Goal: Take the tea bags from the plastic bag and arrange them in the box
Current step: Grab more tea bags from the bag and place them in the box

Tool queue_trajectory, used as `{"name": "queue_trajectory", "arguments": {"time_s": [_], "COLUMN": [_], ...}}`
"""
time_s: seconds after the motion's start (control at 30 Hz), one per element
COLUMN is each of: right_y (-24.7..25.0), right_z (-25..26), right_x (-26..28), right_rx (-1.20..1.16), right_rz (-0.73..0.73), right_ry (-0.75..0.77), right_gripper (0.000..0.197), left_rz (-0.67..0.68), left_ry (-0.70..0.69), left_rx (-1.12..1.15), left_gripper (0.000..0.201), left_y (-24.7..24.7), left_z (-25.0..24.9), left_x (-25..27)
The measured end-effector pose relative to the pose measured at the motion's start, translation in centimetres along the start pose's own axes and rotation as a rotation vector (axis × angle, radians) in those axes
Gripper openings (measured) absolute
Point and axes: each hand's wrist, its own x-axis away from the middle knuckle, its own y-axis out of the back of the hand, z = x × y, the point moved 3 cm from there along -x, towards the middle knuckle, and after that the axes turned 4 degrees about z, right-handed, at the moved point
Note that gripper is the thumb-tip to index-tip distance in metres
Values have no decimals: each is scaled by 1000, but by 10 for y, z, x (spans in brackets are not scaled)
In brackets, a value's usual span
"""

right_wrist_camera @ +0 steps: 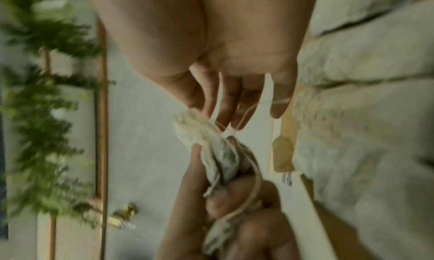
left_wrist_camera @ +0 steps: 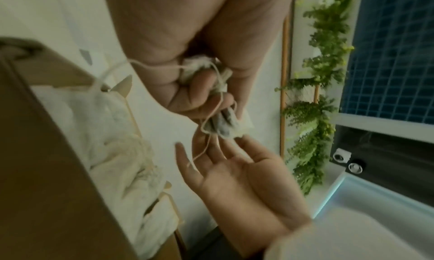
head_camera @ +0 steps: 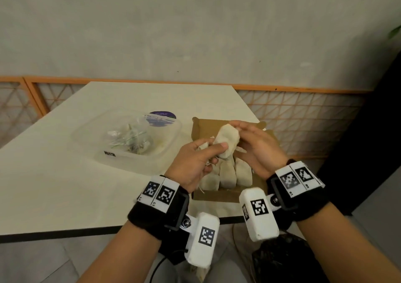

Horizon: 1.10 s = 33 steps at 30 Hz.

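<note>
Above the open cardboard box point(head_camera: 217, 196), my left hand point(head_camera: 213, 149) grips a small bunch of pale tea bags point(head_camera: 227, 140) with loose strings. In the left wrist view its curled fingers point(left_wrist_camera: 199, 91) close round the bunch point(left_wrist_camera: 225, 123). My right hand point(head_camera: 247, 138) reaches in from the right, palm open and fingers straight point(left_wrist_camera: 234, 152), with the tips against the end of the bunch point(right_wrist_camera: 199, 132). A string lies across its little finger point(right_wrist_camera: 279, 102). Several tea bags point(head_camera: 227, 174) stand in a row inside the box. The crumpled plastic bag point(head_camera: 130, 139) lies in a clear tub to the left.
The clear plastic tub point(head_camera: 167, 146) stands on the white table point(head_camera: 54, 174), left of the box. The box sits near the table's front right corner. An orange lattice fence point(head_camera: 303, 117) runs behind the table. Green plants point(left_wrist_camera: 317, 78) hang at the side.
</note>
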Motion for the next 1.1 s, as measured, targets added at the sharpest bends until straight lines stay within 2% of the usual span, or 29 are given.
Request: {"name": "queue_trajectory", "arguments": {"time_s": [0.07, 0.13, 0.27, 0.4, 0.47, 0.63, 0.73, 0.83, 0.93, 1.03, 1.1], "right_y": [6, 5, 4, 11, 12, 12, 9, 10, 13, 18, 24], "right_z": [-3, -7, -5, 1, 0, 4, 11, 14, 15, 15, 19], "right_x": [5, 9, 13, 12, 13, 14, 13, 11, 10, 10, 10], "right_rx": [162, 299, 275, 276, 288, 378, 464, 353, 249, 276, 406], "right_rz": [-86, -70, -113, -98, -95, -150, -161, -159, -150, -177, -228], "right_ry": [-20, -16, 2, -19, -27, 20, 79, 74, 32, 12, 24], "right_gripper": [35, 47, 5, 6, 4, 20, 10, 8, 11, 10, 9], "left_rz": [-90, -95, -12, 46, 48, 15, 28, 43, 40, 32, -3], "left_ry": [-59, -87, -20, 60, 58, 20, 1, -7, -13, -17, -32], "left_rx": [-35, -55, -22, 87, 95, 1, -17, 4, 27, 31, 62], "left_gripper": [23, 19, 6, 20, 16, 6, 10, 11, 22, 7, 9], "left_y": [4, 3, -3, -2, -2, -3, -4, -3, -1, -1, 1], "left_z": [1, 2, 6, 13, 14, 16, 16, 17, 18, 19, 19], "left_x": [-2, -2, 0, 1, 2, 0, 2, 3, 3, 4, 4]}}
